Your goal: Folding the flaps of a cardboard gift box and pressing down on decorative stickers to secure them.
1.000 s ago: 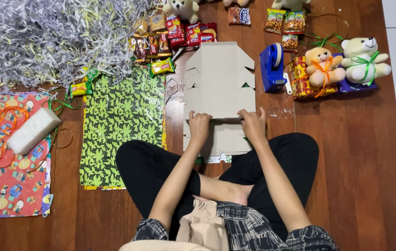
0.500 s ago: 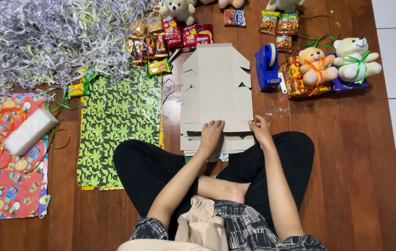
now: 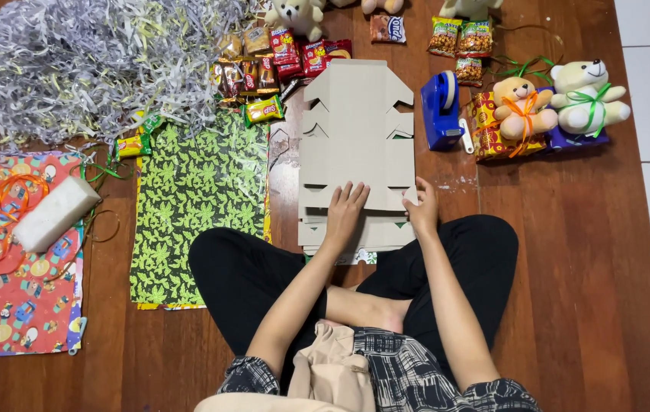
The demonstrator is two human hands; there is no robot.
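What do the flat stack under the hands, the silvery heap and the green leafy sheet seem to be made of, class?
Flat stack: probably matte grey cardboard, stiff with clean die-cut notches. Silvery heap: shredded paper by its thin, curly strips. Green leafy sheet: likely glossy wrapping paper, thin, flat and faintly shiny.
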